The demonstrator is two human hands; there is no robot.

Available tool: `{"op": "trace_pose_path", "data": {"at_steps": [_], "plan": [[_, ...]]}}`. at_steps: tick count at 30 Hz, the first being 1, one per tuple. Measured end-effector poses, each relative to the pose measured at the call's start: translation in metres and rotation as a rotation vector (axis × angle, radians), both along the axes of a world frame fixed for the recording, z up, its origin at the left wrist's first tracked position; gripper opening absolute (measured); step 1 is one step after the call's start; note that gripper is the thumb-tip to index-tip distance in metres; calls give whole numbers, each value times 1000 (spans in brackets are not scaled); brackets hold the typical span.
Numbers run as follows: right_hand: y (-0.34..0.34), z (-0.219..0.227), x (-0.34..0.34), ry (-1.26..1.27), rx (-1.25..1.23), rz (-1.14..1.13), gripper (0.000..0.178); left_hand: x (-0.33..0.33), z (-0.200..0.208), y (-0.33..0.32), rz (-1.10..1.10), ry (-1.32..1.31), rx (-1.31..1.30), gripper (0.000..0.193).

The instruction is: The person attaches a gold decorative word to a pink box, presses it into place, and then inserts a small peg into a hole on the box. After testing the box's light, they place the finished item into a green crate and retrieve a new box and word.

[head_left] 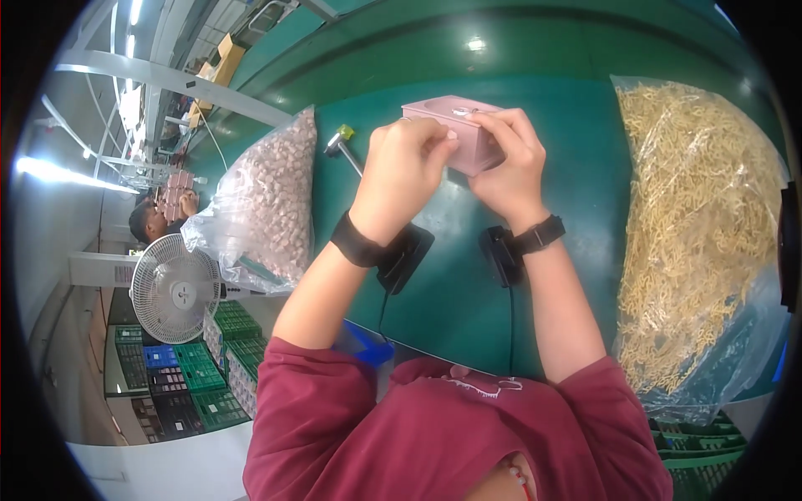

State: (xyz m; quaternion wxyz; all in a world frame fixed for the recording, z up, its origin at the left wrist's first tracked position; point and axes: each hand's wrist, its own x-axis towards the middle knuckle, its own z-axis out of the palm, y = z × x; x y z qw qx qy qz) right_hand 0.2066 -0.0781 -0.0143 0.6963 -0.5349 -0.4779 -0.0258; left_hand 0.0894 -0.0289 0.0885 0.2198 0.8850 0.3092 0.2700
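Note:
Over the green table, a pink box-shaped plastic part (pixel 469 149) is held up and tilted, with a round opening in its top face. My right hand (pixel 511 163) grips it from the right, fingers over the upper edge and the palm low on its side. A small shiny metallic piece (pixel 464 111) shows on top near those fingertips. My left hand (pixel 407 159) is closed in a pinch at the part's left side; what lies between thumb and finger is too small to make out. A hammer-like tool (pixel 343 146) with a yellow-green end lies left of that hand.
A clear bag of small pinkish pieces (pixel 271 196) stands at the left; a large clear bag of yellow pieces (pixel 697 225) lies at the right. Black cabled wrist devices hang from both wrists. A fan (pixel 175 288), crates (pixel 196 363) and another person (pixel 150 221) are at far left.

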Motion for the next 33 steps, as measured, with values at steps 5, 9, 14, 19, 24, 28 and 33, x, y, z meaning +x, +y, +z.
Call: {"op": "trace_pose_path", "data": {"at_steps": [5,9,14,19,24,28,33], "plan": [[0,-2,3,-71,-20,63,46,-14,-4,5,-156,178,241,13],[-4,4,1,-65,-51,93,46,-19,1,0,-119,56,312,13],[-4,3,1,-9,-100,112,49,-15,-1,1,-63,61,284,14],[7,-5,8,-16,-72,82,46,-2,-1,4,41,184,278,12],[18,13,2,-88,13,17,40,-9,6,14,-115,120,472,7],[11,2,0,-79,-79,-38,39,-8,-21,20,-147,27,387,12],[2,3,-13,-110,-117,19,47,-30,-34,25,-208,-128,316,22]]}}
